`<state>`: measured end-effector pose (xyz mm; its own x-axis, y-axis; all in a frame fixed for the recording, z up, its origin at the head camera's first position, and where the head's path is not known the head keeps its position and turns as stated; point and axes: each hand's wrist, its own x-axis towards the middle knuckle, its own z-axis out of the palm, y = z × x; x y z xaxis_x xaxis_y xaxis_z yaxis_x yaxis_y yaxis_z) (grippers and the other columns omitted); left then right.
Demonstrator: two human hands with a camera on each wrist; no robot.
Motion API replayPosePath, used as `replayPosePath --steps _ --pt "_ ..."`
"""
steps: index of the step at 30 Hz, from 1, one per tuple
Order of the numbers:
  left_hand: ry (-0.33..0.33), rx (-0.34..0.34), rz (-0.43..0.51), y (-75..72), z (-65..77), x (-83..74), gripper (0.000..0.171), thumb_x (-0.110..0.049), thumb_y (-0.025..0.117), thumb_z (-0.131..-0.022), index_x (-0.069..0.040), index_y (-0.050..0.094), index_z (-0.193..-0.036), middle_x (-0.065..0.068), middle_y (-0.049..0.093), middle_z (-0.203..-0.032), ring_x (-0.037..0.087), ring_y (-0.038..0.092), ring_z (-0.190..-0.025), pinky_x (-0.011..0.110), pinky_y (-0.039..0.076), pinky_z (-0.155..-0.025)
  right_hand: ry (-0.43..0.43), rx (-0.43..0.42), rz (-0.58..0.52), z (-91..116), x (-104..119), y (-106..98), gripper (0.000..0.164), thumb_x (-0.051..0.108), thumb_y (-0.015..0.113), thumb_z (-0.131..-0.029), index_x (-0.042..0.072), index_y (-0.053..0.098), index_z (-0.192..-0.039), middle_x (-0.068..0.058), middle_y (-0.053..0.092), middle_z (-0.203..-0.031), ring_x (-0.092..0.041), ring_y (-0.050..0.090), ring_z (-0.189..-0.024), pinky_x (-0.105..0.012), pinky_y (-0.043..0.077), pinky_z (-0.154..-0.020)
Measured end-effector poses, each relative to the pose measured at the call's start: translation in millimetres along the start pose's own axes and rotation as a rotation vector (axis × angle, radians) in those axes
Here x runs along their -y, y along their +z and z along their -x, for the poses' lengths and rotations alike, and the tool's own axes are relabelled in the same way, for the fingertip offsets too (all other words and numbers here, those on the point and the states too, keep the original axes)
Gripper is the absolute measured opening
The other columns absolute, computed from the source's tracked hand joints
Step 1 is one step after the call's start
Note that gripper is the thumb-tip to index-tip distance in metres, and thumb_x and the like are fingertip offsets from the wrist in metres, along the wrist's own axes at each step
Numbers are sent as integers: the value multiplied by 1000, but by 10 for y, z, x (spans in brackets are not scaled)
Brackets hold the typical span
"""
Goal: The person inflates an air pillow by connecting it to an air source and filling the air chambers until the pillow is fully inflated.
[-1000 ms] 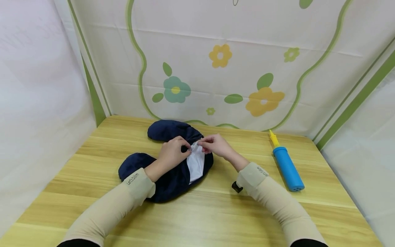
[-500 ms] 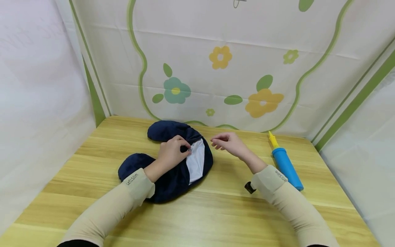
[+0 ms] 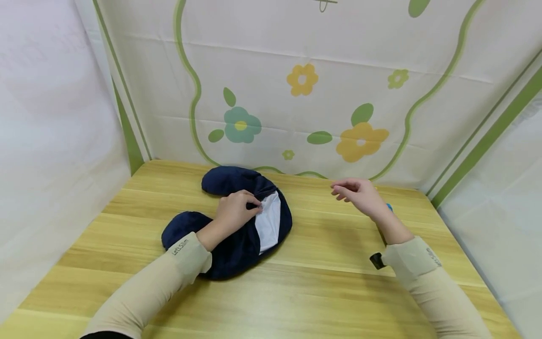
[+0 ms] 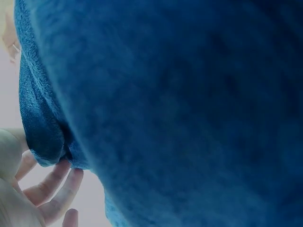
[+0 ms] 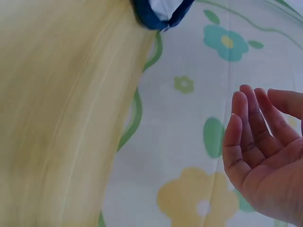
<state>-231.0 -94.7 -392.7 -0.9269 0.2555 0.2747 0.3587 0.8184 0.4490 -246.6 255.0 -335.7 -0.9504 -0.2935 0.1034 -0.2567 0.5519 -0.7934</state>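
A navy plush U-shaped neck pillow lies on the table, with white inner material showing through an opening on its curved side. At the upper edge of that opening, my left hand pinches the pillow between thumb and fingers; the pinched spot itself is small and partly covered. The left wrist view is mostly filled by blue plush, fingertips at its edge. Off to the right, above the table, my right hand holds nothing. Its fingers are loosely bent in the right wrist view.
Behind my right wrist, a blue hand pump is nearly all hidden. The wooden table ends at a white curtain with printed flowers at the back; white sheets hang on both sides.
My right hand has let go at the pillow's opening and moved right, now covering most of the pump. The left hand has stayed on the pillow.
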Motion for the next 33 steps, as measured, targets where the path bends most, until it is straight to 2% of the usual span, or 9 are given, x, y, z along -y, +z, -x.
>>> replayPosePath --steps 4,9,12,17,20,25,33 --pt "-1 9 13 6 27 9 13 -28 82 -90 -21 84 -101 1 72 -116 26 69 -103 49 53 -81 11 -43 28 70 -155 -127 35 20 56 -108 -6 64 -130 -22 70 -117 -24 69 -99 -23 53 -79" --pt "-4 6 21 -3 18 4 12 -27 82 -90 -21 84 -100 1 72 -116 26 69 -103 48 53 -81 72 -82 76 98 -316 -306 40 25 54 -109 -5 62 -134 -25 68 -121 -23 68 -99 -21 53 -78" --pt "-14 14 23 -13 2 0 12 -27 82 -90 -21 84 -99 2 72 -118 26 69 -105 49 53 -83 102 -77 145 121 -388 -428 44 28 53 -109 -4 59 -138 -26 67 -122 -28 66 -102 -28 54 -79" --pt "-19 35 27 -12 -7 1 12 -27 82 -90 -22 84 -100 2 71 -120 26 68 -108 50 52 -87 149 -61 303 187 -511 -595 49 30 52 -109 -7 54 -142 -31 63 -126 -45 60 -112 -50 53 -87" --pt "-13 32 29 0 -13 9 12 -27 82 -90 -22 84 -100 2 71 -120 26 68 -108 51 52 -88 189 -50 368 222 -589 -667 53 30 51 -110 -10 49 -143 -35 58 -131 -51 54 -118 -59 50 -90" --pt "-12 43 25 7 -14 19 12 -27 81 -91 -22 84 -101 2 71 -120 26 68 -109 51 52 -88 272 -7 452 299 -695 -707 66 37 53 -108 -13 39 -149 -38 50 -138 -55 50 -123 -63 47 -94" --pt "7 42 8 11 -15 26 13 -27 81 -90 -21 84 -102 3 71 -121 25 68 -108 48 54 -86 369 65 468 406 -868 -769 83 41 56 -105 -19 23 -151 -45 42 -137 -58 51 -116 -62 48 -90"
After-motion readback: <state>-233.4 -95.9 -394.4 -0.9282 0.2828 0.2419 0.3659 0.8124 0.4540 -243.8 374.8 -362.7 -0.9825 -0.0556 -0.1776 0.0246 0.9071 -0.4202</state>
